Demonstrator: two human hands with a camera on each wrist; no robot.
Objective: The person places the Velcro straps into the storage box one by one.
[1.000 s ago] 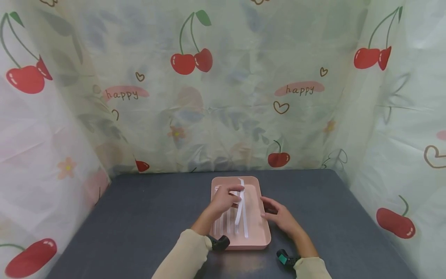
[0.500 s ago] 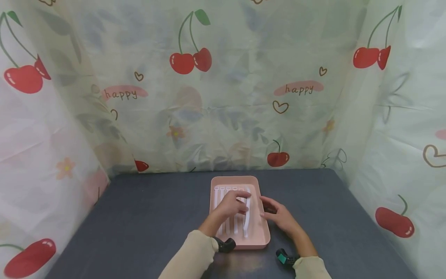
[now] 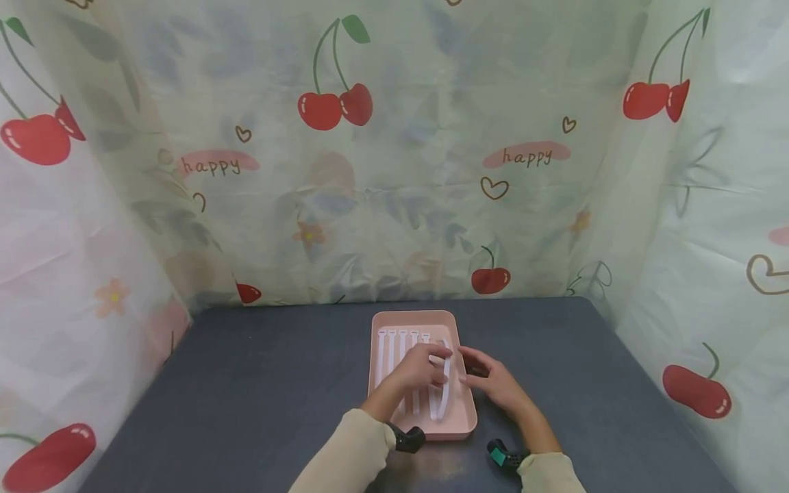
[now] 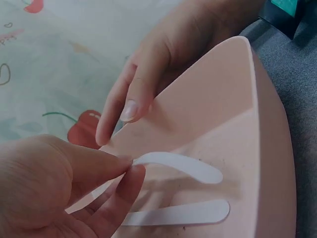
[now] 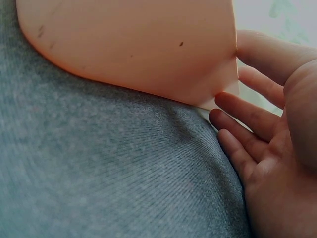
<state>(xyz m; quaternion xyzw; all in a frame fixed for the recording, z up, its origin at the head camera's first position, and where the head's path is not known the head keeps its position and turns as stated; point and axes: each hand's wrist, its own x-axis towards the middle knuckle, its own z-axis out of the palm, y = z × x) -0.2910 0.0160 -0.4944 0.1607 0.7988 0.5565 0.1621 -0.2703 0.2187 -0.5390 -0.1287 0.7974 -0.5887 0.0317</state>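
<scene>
My left hand (image 3: 421,368) pinches a white cable strap (image 3: 446,390) between thumb and finger, over the right part of a pink tray (image 3: 465,426). In the left wrist view the held cable strap (image 4: 178,162) bows upward, its rounded end low over the tray floor. Several similar white straps (image 3: 392,352) lie side by side in the tray, lengthwise, their slotted heads at the far end; my left hand partly covers them. At the tray's right side is my right hand (image 3: 501,388), with loosely bent fingers (image 5: 250,116) touching the outer wall (image 5: 148,54).
The tray stands on a dark grey cloth-covered table (image 3: 277,383). A cherry-print curtain (image 3: 394,205) encloses the back and both sides. Each wrist wears a dark band, one of them the right band (image 3: 505,455) with a green patch.
My left hand has moved right and slightly nearer with the strap, bringing it from the tray's middle, beside the other straps, toward the right wall. The right hand has stayed at the tray's side.
</scene>
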